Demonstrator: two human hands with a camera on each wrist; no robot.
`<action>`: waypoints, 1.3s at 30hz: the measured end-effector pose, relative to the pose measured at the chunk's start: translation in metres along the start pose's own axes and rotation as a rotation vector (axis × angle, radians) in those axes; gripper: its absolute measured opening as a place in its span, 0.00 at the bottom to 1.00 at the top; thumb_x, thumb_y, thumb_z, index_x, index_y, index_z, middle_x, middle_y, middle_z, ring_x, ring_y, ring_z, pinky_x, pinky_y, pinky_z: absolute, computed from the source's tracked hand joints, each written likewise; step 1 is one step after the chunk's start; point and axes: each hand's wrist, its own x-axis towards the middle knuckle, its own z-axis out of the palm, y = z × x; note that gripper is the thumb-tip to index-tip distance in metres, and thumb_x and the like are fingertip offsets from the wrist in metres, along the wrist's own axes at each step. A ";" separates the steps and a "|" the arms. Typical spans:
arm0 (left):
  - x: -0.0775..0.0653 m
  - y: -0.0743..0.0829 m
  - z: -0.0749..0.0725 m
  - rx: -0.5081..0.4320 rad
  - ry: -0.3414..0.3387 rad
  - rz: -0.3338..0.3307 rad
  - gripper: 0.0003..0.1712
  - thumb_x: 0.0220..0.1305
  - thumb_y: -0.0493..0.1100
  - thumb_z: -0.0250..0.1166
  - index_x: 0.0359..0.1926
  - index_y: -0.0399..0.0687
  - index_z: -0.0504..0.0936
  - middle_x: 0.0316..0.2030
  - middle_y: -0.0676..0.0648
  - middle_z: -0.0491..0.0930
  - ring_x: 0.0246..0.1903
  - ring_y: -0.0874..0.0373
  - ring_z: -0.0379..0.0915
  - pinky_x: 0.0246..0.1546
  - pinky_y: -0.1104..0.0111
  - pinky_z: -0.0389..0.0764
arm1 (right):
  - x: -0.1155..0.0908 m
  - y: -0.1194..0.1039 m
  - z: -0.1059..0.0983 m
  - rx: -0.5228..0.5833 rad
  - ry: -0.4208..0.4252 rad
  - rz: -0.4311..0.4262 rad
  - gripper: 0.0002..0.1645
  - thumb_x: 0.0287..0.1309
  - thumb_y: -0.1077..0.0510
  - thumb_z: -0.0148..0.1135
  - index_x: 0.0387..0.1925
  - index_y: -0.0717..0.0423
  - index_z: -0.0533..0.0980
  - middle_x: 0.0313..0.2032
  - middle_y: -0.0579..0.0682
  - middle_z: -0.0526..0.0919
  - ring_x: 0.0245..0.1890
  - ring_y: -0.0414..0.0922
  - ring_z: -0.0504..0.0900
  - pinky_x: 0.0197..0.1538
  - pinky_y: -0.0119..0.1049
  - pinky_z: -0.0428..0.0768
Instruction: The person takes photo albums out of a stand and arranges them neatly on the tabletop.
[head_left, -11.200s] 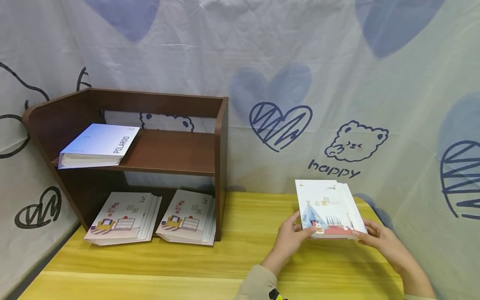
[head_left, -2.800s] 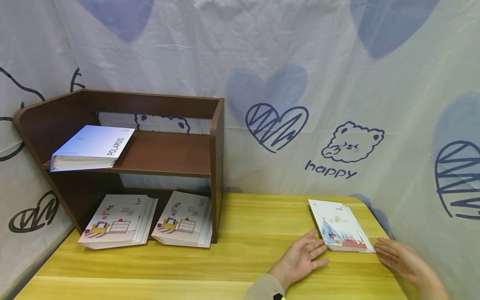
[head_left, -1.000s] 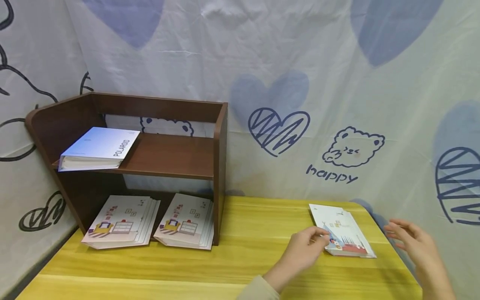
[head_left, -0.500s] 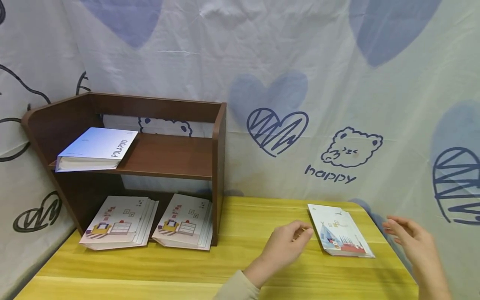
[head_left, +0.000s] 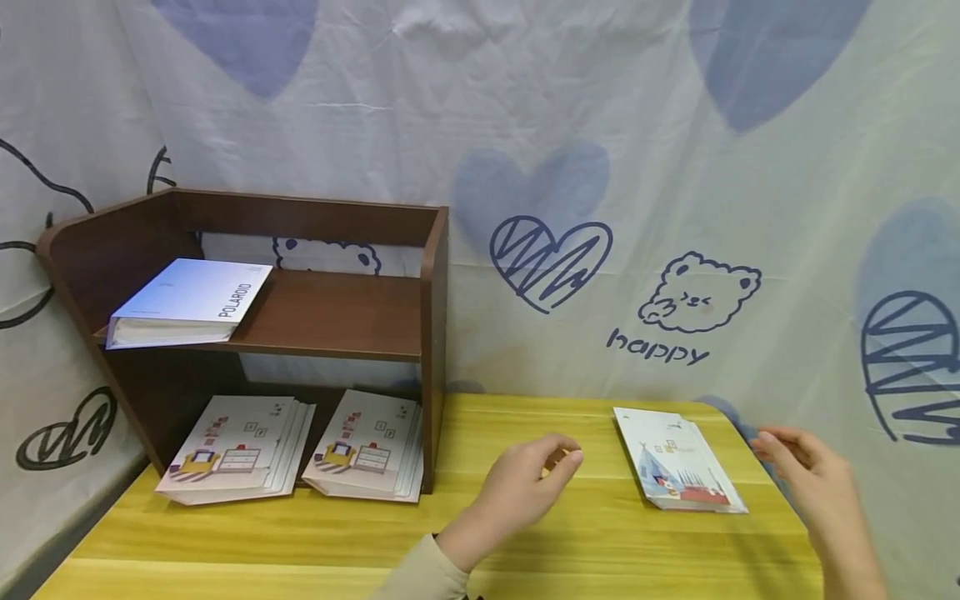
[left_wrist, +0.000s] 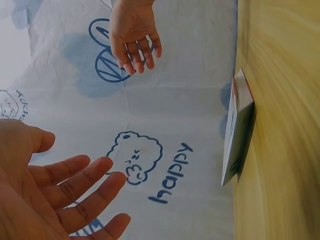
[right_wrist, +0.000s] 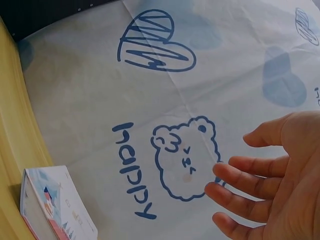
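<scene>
A white photo album (head_left: 675, 462) with a blue tent picture on its cover lies flat on the right of the yellow table (head_left: 525, 550). My left hand (head_left: 517, 487) hovers over the table to the album's left, fingers relaxed and holding nothing. To the album's right, my right hand (head_left: 813, 483) is raised with loosely bent fingers, also holding nothing. From the left wrist the album (left_wrist: 239, 125) shows edge-on, and my left hand's fingers (left_wrist: 85, 207) are spread. The right wrist view has the album's corner (right_wrist: 57, 200) at lower left, apart from my right hand (right_wrist: 265, 185).
A dark brown two-tier shelf (head_left: 435, 333) stands at the table's left. On its upper board lies a blue-white POLAROID album (head_left: 195, 292). Two white albums with a yellow armchair picture, the left one (head_left: 232, 442) and the right one (head_left: 367, 442), lie below. A patterned cloth (head_left: 540, 100) hangs behind.
Earlier both hands held the tent album above the table; it now lies on the table, released. Over the last second my left hand has moved left, away from it.
</scene>
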 end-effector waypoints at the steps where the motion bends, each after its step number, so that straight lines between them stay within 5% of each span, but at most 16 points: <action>1: -0.001 -0.001 -0.003 0.011 0.005 0.007 0.22 0.74 0.60 0.48 0.51 0.56 0.81 0.36 0.57 0.84 0.34 0.71 0.76 0.30 0.77 0.74 | -0.001 -0.001 0.000 -0.001 -0.004 0.004 0.25 0.69 0.44 0.54 0.51 0.62 0.75 0.28 0.18 0.76 0.31 0.19 0.76 0.34 0.16 0.74; 16: -0.024 -0.008 -0.043 0.119 0.055 0.029 0.19 0.74 0.57 0.51 0.49 0.55 0.82 0.35 0.56 0.85 0.34 0.67 0.78 0.31 0.75 0.76 | -0.011 -0.025 0.015 -0.030 -0.020 -0.079 0.26 0.69 0.47 0.54 0.51 0.68 0.75 0.29 0.19 0.77 0.32 0.20 0.76 0.37 0.12 0.71; 39: -0.053 -0.019 -0.090 0.222 0.182 0.013 0.16 0.71 0.57 0.55 0.48 0.58 0.83 0.35 0.64 0.84 0.33 0.72 0.78 0.34 0.75 0.79 | -0.031 -0.051 0.042 -0.060 -0.107 -0.137 0.20 0.70 0.47 0.54 0.51 0.57 0.77 0.31 0.22 0.80 0.35 0.21 0.77 0.38 0.16 0.74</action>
